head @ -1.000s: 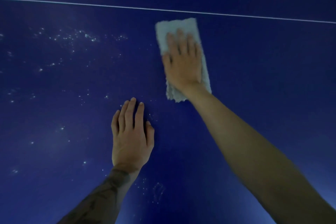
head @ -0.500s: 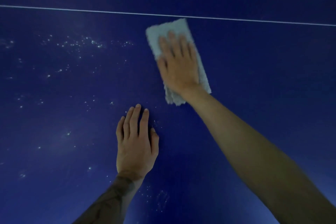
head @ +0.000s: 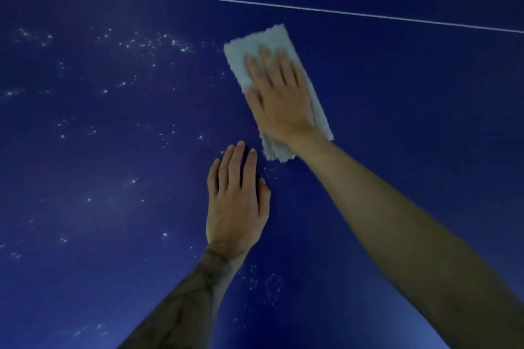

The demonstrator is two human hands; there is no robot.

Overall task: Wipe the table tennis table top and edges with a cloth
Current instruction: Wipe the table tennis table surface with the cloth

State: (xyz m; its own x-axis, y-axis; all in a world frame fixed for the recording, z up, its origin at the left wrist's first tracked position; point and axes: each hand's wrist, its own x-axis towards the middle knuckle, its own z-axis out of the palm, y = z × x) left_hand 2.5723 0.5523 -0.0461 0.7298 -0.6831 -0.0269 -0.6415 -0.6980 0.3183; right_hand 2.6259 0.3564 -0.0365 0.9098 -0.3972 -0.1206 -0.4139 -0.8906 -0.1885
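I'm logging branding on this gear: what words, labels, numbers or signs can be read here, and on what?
None can be read.
The blue table top bears only a thin white line and pale specks, no lettering.
The cloth under the right hand shows no tag or print.
Dark markings on the left forearm are too dim to read as text.

open table top all round, left hand just beside cloth
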